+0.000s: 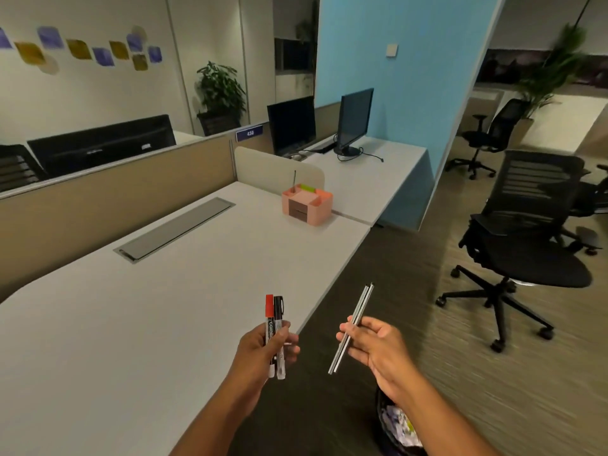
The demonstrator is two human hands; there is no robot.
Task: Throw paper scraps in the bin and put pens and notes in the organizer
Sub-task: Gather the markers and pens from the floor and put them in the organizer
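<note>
Blue wall (394, 77) — black chair (526, 232)

Dim indoor light, soft shadows, wide-angle bending at edges, motion blur on right-side floor (493, 373)

The left hand (263, 348) grips two markers (274, 330). The right hand (375, 348) pinches thin pens (353, 327). An organizer (307, 205) sits on the desk (148, 307).

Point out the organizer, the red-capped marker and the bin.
organizer (307, 205): head view, pink front wall.
red-capped marker (269, 306): head view, red cap, above the left hand.
bin (399, 426): head view, paper scraps inside, below the right forearm.
</note>
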